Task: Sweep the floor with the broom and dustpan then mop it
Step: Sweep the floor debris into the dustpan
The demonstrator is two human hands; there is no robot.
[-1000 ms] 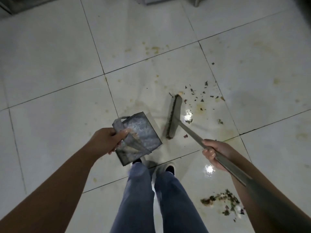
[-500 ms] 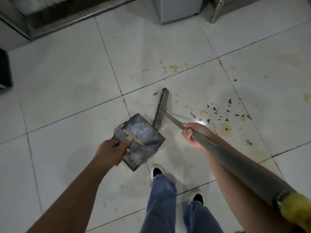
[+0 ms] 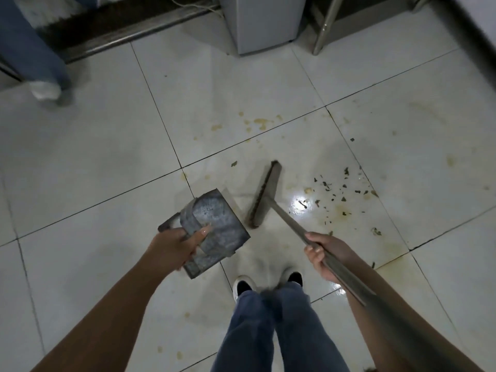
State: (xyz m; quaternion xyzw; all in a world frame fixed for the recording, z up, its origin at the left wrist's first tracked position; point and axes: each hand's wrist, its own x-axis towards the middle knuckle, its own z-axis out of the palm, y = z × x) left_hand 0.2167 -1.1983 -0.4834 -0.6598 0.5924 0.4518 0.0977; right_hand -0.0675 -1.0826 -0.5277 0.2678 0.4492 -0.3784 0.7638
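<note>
Floor: pale square tiles, dark grout, yellowish stains.
Cabinet: white, at top edge, beside a metal leg.
Second person's trouser leg: top left, blurred.
Wearer's legs: blue trousers, bottom centre.
Broom: long grey handle running from lower right; head on the floor, just right of the dustpan.
Dustpan: grey metal, held tilted off the floor, left of centre.
Left hand: curled round the dustpan's strap handle, thumb laid on top.
Right hand: fingers wrapped round the broom handle.
Debris: dark scattered flecks, right of the broom head.
</note>
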